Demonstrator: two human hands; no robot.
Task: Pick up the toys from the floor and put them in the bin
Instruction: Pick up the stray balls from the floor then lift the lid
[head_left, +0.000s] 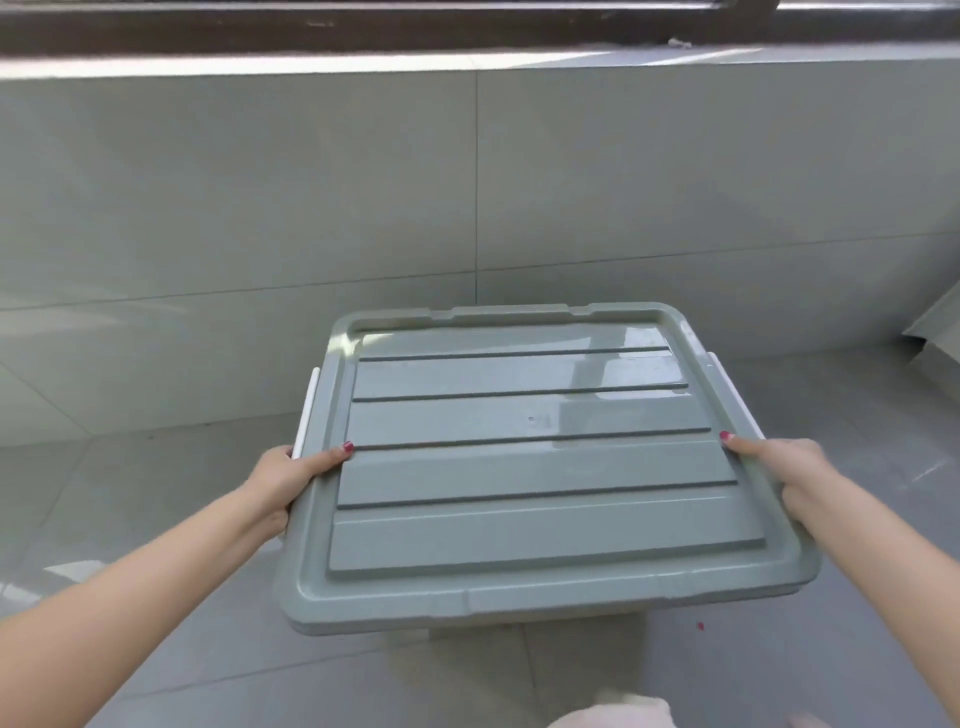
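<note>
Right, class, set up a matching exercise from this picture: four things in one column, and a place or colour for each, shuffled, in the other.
1. lid
2. left hand
3. right hand
4. latch

A. white
B. grips the lid's right edge
C. grey-green, ribbed
D. grips the lid's left edge

Pairs: 1-C, 2-D, 3-B, 4-A

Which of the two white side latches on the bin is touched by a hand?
The left white latch: the left hand meets its lower end. The right latch looks untouched.
</note>
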